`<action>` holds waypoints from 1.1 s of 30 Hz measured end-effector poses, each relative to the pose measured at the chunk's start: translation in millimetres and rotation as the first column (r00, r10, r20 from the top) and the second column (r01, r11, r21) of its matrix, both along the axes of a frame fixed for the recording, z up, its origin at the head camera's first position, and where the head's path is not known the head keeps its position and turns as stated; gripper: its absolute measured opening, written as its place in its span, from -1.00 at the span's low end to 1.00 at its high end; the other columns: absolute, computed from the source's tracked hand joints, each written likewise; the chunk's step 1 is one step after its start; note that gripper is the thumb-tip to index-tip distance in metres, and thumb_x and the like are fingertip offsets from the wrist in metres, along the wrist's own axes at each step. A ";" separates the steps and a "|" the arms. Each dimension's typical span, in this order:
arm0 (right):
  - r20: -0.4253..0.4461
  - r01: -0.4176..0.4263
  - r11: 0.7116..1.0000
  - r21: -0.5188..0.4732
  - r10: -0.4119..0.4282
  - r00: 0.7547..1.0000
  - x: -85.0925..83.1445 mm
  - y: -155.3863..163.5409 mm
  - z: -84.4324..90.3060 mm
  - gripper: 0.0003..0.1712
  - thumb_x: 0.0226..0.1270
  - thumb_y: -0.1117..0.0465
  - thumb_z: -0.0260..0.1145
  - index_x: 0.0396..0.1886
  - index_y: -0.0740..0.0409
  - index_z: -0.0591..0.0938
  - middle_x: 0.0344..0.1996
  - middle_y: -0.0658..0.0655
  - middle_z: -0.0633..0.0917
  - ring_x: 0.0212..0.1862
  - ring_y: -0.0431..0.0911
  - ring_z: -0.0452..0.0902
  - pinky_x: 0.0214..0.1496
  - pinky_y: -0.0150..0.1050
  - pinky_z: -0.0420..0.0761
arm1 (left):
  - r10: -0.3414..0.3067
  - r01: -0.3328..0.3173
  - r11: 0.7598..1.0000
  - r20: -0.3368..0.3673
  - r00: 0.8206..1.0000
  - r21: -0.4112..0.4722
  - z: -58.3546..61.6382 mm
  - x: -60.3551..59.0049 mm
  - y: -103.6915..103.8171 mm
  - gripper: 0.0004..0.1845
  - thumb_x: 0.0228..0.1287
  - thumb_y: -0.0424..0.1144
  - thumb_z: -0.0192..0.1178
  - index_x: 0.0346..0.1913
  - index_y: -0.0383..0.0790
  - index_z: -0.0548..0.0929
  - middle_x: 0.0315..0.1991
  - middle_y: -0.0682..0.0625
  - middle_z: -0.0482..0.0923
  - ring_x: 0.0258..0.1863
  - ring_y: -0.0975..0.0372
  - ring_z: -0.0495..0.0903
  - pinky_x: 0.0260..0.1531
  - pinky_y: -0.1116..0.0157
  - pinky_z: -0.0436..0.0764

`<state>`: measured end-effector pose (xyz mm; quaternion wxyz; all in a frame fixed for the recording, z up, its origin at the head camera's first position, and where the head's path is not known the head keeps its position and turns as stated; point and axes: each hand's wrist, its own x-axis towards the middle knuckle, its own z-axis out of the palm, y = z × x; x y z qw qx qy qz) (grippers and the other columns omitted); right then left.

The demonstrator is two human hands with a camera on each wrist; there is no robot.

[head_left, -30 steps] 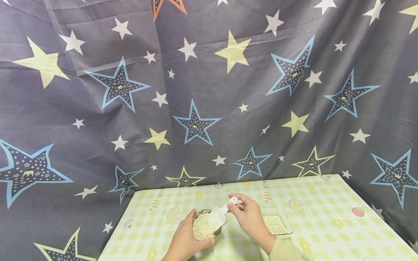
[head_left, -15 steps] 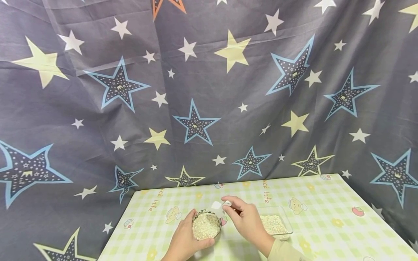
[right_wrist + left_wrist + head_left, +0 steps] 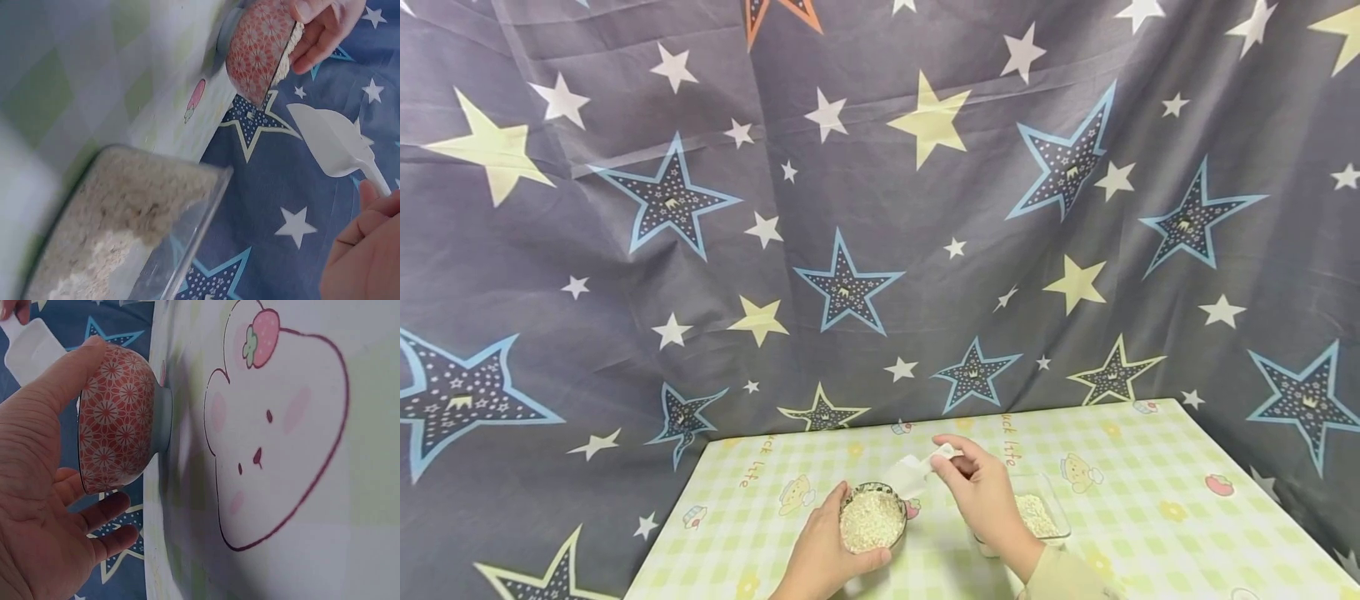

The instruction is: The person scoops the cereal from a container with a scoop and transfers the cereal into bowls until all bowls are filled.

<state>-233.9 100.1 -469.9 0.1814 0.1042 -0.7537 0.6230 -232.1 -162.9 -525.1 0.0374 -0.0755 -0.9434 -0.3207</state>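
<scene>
A small red-patterned bowl (image 3: 872, 518) heaped with pale grain stands on the green checked table (image 3: 1150, 517). My left hand (image 3: 826, 557) grips the bowl's side; the left wrist view shows its thumb and fingers round the bowl (image 3: 117, 419). My right hand (image 3: 981, 496) pinches the handle of a white plastic scoop (image 3: 912, 473) held in the air above and just right of the bowl. The scoop (image 3: 334, 145) looks empty in the right wrist view, with the bowl (image 3: 259, 49) beyond it. A clear rectangular container (image 3: 1037, 517) of the same grain sits under my right hand.
A dark star-printed cloth (image 3: 880, 208) hangs close behind the table and covers the whole background. The table's left edge (image 3: 662, 542) and right edge (image 3: 1262, 492) drop off to the cloth. The container's clear rim (image 3: 206, 206) lies near the right wrist.
The scoop was tipped over the bowl a second ago with grain in it. It has since lifted off the bowl and moved up and right, now empty. The left hand stayed on the bowl.
</scene>
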 end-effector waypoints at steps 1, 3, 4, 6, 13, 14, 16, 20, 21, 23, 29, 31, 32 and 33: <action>0.025 0.007 1.000 -0.018 -0.007 1.000 -0.1 3.3 1.5 -0.72 0.45 0.18 0.48 0.12 -0.08 0.78 -0.66 -0.03 0.69 -0.71 -0.37 0.14 -0.63 -0.47 0.17 | 0.002 -0.002 1.000 0.003 1.000 0.001 0.0 0.0 0.0 0.41 -0.21 0.41 0.66 0.62 -0.34 0.27 0.43 -0.33 0.53 0.29 -0.21 0.61 0.23 -0.27 0.65; 0.062 0.026 0.998 -0.049 -0.023 0.998 -0.2 11.3 4.1 -0.70 0.45 0.20 0.48 0.13 -0.02 0.78 -0.58 0.06 0.78 -0.73 -0.35 0.11 -0.64 -0.46 0.13 | 0.007 -0.007 1.000 0.013 1.000 0.002 -0.5 -0.3 -0.3 0.41 -0.21 0.41 0.66 0.62 -0.33 0.27 0.45 -0.32 0.51 0.31 -0.21 0.60 0.24 -0.28 0.64; 0.073 0.037 0.997 -0.066 -0.032 0.997 -0.3 16.3 5.0 -0.69 0.44 0.21 0.49 0.14 0.02 0.77 -0.53 0.10 0.82 -0.73 -0.34 0.12 -0.66 -0.45 0.14 | 0.007 -0.007 1.000 0.016 1.000 0.004 -0.4 -0.3 0.0 0.41 -0.20 0.41 0.66 0.62 -0.33 0.27 0.45 -0.32 0.51 0.31 -0.22 0.59 0.24 -0.28 0.64; 0.087 0.064 0.994 -0.084 -0.056 0.995 -0.3 27.8 6.4 -0.66 0.44 0.23 0.49 0.17 0.06 0.76 -0.42 0.16 0.87 -0.74 -0.33 0.11 -0.68 -0.45 0.13 | 0.008 -0.008 1.000 0.022 1.000 0.004 -0.2 -0.5 0.6 0.40 -0.19 0.40 0.66 0.62 -0.33 0.26 0.46 -0.32 0.50 0.31 -0.22 0.59 0.24 -0.29 0.63; 0.142 0.186 0.979 -0.083 -0.174 0.975 0.8 77.6 3.8 -0.59 0.45 0.19 0.49 0.24 0.14 0.72 -0.36 0.11 0.89 -0.70 -0.32 0.12 -0.66 -0.39 0.19 | 0.008 -0.009 1.000 0.041 0.999 0.023 0.7 0.0 1.2 0.39 -0.17 0.38 0.66 0.63 -0.32 0.26 0.51 -0.26 0.48 0.38 -0.25 0.53 0.29 -0.31 0.59; 0.155 0.201 0.976 -0.080 -0.187 0.970 1.8 85.2 2.4 -0.57 0.45 0.18 0.49 0.26 0.15 0.71 -0.37 0.07 0.90 -0.69 -0.32 0.14 -0.65 -0.39 0.21 | 0.007 -0.008 1.000 0.044 0.999 0.025 0.9 0.0 1.3 0.39 -0.17 0.37 0.66 0.63 -0.32 0.25 0.51 -0.26 0.48 0.39 -0.25 0.53 0.29 -0.32 0.58; 0.186 0.219 0.972 -0.081 -0.201 0.962 4.1 100.4 -0.7 -0.54 0.47 0.17 0.48 0.29 0.18 0.69 -0.38 -0.01 0.89 -0.68 -0.33 0.18 -0.66 -0.38 0.26 | 0.008 -0.009 1.000 0.050 0.999 0.023 1.1 -0.3 1.5 0.39 -0.16 0.37 0.66 0.64 -0.33 0.25 0.51 -0.25 0.48 0.39 -0.25 0.53 0.30 -0.32 0.58; 0.250 0.245 0.969 -0.042 -0.227 0.941 10.8 127.6 -8.0 -0.50 0.51 0.11 0.45 0.34 0.18 0.64 -0.43 -0.15 0.87 -0.68 -0.33 0.17 -0.68 -0.38 0.26 | 0.009 -0.011 1.000 0.065 0.998 0.024 1.6 -1.1 1.6 0.40 -0.15 0.37 0.66 0.64 -0.33 0.23 0.52 -0.26 0.47 0.39 -0.26 0.53 0.30 -0.32 0.58; 0.267 0.250 0.968 -0.021 -0.235 0.935 12.3 133.4 -10.1 -0.50 0.52 0.09 0.44 0.35 0.16 0.63 -0.44 -0.18 0.87 -0.68 -0.33 0.15 -0.69 -0.38 0.24 | 0.010 -0.012 1.000 0.068 0.998 0.023 1.4 -1.3 1.5 0.40 -0.15 0.37 0.66 0.64 -0.33 0.23 0.52 -0.26 0.47 0.39 -0.26 0.52 0.30 -0.32 0.58; 0.288 0.259 0.966 0.019 -0.253 0.923 15.1 143.2 -14.6 -0.49 0.53 0.06 0.43 0.36 0.15 0.63 -0.43 -0.18 0.87 -0.69 -0.34 0.14 -0.69 -0.38 0.24 | 0.011 -0.013 1.000 0.073 0.997 0.024 1.0 -1.8 1.1 0.40 -0.14 0.38 0.66 0.65 -0.33 0.22 0.52 -0.26 0.46 0.39 -0.26 0.52 0.29 -0.33 0.57; 0.311 0.283 0.954 0.101 -0.300 0.902 20.2 158.9 -26.5 -0.49 0.53 0.06 0.43 0.34 0.19 0.64 -0.37 -0.04 0.90 -0.65 -0.33 0.26 -0.64 -0.35 0.35 | 0.004 -0.005 1.000 0.063 0.998 0.022 -1.0 -2.6 0.3 0.41 -0.14 0.40 0.64 0.65 -0.34 0.21 0.54 -0.28 0.43 0.40 -0.26 0.51 0.32 -0.34 0.56; 0.317 0.281 0.953 0.115 -0.303 0.899 21.0 160.6 -29.5 -0.48 0.53 0.07 0.43 0.35 0.22 0.64 -0.35 -0.01 0.90 -0.63 -0.32 0.29 -0.61 -0.35 0.35 | -0.004 0.003 1.000 0.048 0.999 0.020 -1.4 -2.3 0.6 0.41 -0.13 0.40 0.64 0.65 -0.35 0.21 0.54 -0.28 0.43 0.40 -0.25 0.51 0.32 -0.32 0.56; 0.323 0.275 0.954 0.119 -0.299 0.898 21.4 161.0 -30.8 -0.48 0.53 0.08 0.42 0.35 0.22 0.63 -0.34 0.00 0.90 -0.63 -0.31 0.28 -0.61 -0.35 0.35 | -0.008 0.007 1.000 0.042 0.999 0.018 -1.3 -2.2 0.9 0.41 -0.13 0.40 0.64 0.65 -0.35 0.21 0.54 -0.28 0.43 0.40 -0.25 0.51 0.33 -0.32 0.56; 0.330 0.270 0.955 0.121 -0.295 0.897 21.8 161.1 -31.8 -0.48 0.53 0.07 0.43 0.36 0.21 0.63 -0.33 0.01 0.91 -0.62 -0.31 0.29 -0.60 -0.35 0.35 | -0.011 0.010 1.000 0.035 0.999 0.016 -1.4 -2.2 1.3 0.41 -0.14 0.40 0.64 0.64 -0.36 0.22 0.53 -0.28 0.44 0.41 -0.25 0.50 0.33 -0.32 0.56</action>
